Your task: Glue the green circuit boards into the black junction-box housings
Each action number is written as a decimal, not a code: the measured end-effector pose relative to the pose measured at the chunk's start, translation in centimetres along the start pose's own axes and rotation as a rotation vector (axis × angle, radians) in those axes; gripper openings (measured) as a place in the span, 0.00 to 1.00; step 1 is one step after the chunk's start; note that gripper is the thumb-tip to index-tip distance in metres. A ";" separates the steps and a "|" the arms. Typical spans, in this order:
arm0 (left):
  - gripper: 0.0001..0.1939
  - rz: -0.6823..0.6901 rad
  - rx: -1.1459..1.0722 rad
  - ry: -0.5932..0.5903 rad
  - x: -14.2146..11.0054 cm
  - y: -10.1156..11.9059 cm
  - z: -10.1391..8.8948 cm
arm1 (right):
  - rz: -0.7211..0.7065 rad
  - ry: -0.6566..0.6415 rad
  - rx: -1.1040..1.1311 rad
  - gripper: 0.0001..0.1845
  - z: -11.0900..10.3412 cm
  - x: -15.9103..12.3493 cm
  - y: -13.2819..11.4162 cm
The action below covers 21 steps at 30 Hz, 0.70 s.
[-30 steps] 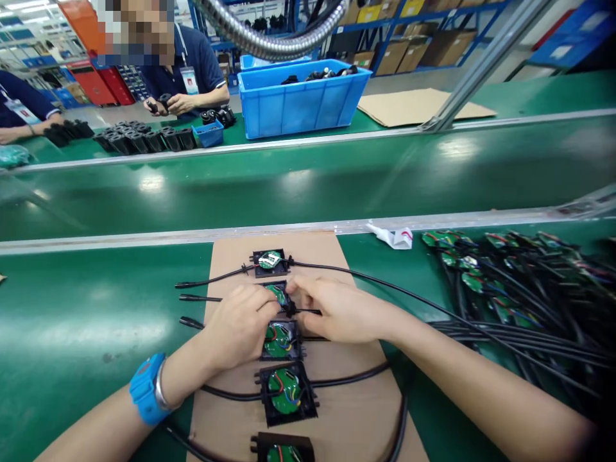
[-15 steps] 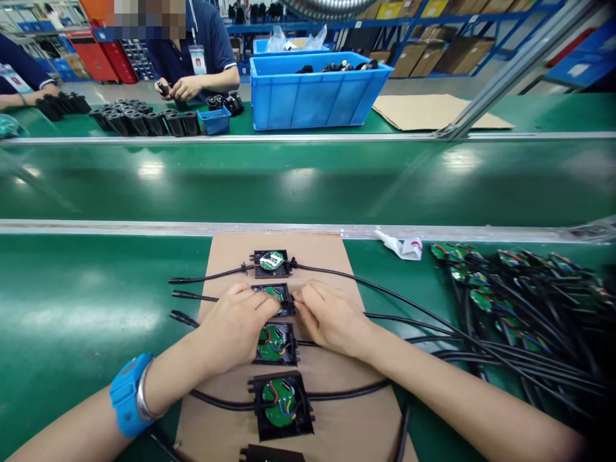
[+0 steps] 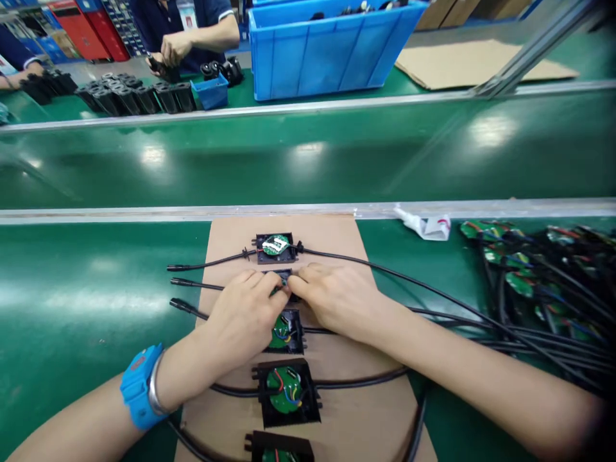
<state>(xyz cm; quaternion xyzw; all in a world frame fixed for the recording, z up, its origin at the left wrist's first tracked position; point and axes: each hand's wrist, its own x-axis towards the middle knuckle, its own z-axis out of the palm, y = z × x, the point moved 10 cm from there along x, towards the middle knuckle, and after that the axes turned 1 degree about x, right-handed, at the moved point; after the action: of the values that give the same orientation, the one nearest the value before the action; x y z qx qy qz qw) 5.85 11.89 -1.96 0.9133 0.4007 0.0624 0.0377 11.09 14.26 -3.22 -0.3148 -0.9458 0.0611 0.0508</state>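
In a column on a cardboard sheet (image 3: 366, 410) lie several open black plastic housings with green circuit boards and black cables. The second housing from the far end (image 3: 283, 274) is mostly covered by my hands. My left hand (image 3: 248, 311) has its fingers closed on that housing's left and middle part. From the right, my right hand (image 3: 334, 298) grips the same housing near its cable side, fingertips close to the left ones. Beyond them the farthest housing (image 3: 276, 249) has white matter on its board. Nearer me lie a third housing (image 3: 285, 330) and a fourth (image 3: 289, 391).
A pile of cabled circuit boards (image 3: 543, 276) lies at the right, and a crumpled white wrapper (image 3: 426, 224) by the metal rail. Across the green belt (image 3: 308, 160), a co-worker's hands (image 3: 173, 51) handle black parts beside a large blue bin (image 3: 332, 54).
My view has tipped down and shifted, so the far table sits higher. My right fingers have moved from the housing's right edge over its top, closer to my left fingers.
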 end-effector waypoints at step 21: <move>0.25 0.126 0.085 0.006 -0.2 1.0 -1.1 | -0.061 0.302 0.430 0.12 -2.9 -1.1 1.3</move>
<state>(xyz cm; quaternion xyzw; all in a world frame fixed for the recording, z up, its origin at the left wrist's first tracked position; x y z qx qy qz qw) 6.32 11.12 -0.75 0.9373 0.3448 0.0502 -0.0064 13.08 14.89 -0.61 -0.2735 -0.9019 0.2115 0.2591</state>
